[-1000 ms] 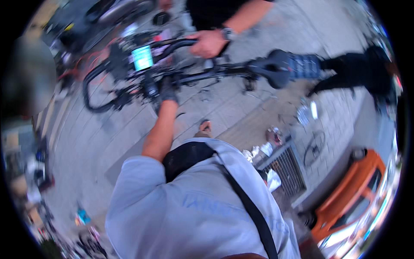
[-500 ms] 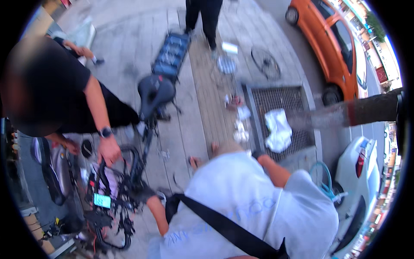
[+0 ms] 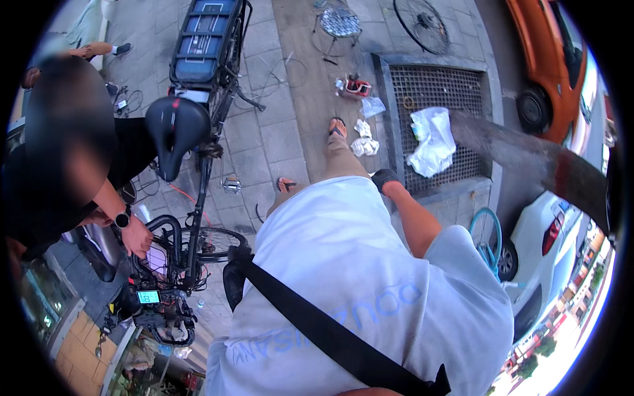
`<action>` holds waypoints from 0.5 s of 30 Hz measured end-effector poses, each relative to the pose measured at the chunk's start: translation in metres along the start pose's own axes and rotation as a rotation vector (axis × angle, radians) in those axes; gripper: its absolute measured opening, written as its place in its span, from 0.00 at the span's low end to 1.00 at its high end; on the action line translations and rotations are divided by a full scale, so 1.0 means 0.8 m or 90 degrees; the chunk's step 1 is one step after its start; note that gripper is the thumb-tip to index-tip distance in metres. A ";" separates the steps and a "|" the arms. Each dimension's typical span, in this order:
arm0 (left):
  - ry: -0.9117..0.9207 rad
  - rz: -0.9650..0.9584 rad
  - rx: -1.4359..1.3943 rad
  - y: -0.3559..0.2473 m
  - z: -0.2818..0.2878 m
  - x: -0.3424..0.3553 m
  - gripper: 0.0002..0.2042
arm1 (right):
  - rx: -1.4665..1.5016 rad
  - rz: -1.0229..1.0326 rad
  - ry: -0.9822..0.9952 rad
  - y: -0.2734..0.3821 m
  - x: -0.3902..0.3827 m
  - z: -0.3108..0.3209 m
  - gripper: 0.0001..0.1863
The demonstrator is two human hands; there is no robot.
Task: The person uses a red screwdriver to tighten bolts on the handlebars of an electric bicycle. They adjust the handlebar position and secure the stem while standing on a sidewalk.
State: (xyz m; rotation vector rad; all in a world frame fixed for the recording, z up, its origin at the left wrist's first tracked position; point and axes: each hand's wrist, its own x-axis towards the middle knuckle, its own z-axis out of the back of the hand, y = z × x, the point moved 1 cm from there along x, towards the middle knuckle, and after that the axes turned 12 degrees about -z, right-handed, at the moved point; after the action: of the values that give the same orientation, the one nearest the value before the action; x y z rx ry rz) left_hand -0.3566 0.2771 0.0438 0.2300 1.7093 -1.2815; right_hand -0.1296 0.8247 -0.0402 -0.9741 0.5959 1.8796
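Note:
My right hand [image 3: 385, 178], in a dark glove, hangs beside my right hip, near the hem of my white shirt; its fingers are too small and turned to read. My left hand and forearm do not show; a black bag [image 3: 233, 284] at the end of my shoulder strap covers that side. To my left stands an electric bicycle with a black saddle [image 3: 175, 132], a blue-topped rear battery rack [image 3: 206, 43] and a lit display [image 3: 148, 297]. A co-worker's hand [image 3: 137, 237], with a watch at the wrist, reaches to the handlebar area.
A metal tree grate [image 3: 462, 79] holds a white plastic bag [image 3: 432, 142] beside a tree trunk [image 3: 522, 148]. A stool [image 3: 339, 23], a loose wheel [image 3: 422, 26], a red-and-black object [image 3: 357, 87] and crumpled paper [image 3: 364, 142] lie ahead. Cars, one orange [image 3: 555, 66], stand at right.
My view has swung, and the bicycle sits nearer its upper left. My left forearm and gloved hand, seen earlier by the handlebar, are out of sight. The person standing ahead has left the view.

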 end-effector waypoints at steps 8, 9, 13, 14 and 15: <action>0.024 -0.013 0.417 0.032 -0.077 -0.057 0.29 | 0.020 -0.018 -0.014 -0.023 0.173 0.144 0.23; 0.028 -0.038 0.429 0.031 -0.098 -0.072 0.29 | 0.036 -0.054 -0.021 -0.022 0.187 0.166 0.24; 0.040 -0.112 0.407 0.024 -0.198 -0.096 0.26 | -0.023 -0.037 -0.062 0.020 0.246 0.241 0.23; 0.052 -0.103 0.426 0.023 -0.213 -0.101 0.26 | -0.038 0.000 -0.055 0.034 0.261 0.252 0.23; 0.154 -0.205 0.570 0.020 -0.220 -0.109 0.23 | -0.068 0.027 -0.055 0.050 0.275 0.264 0.23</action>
State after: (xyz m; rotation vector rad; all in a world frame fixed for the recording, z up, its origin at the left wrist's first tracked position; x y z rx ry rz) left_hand -0.4003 0.4612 0.0993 0.6654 1.2775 -2.2877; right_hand -0.3061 1.0692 -0.0994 -0.9506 0.4721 1.9969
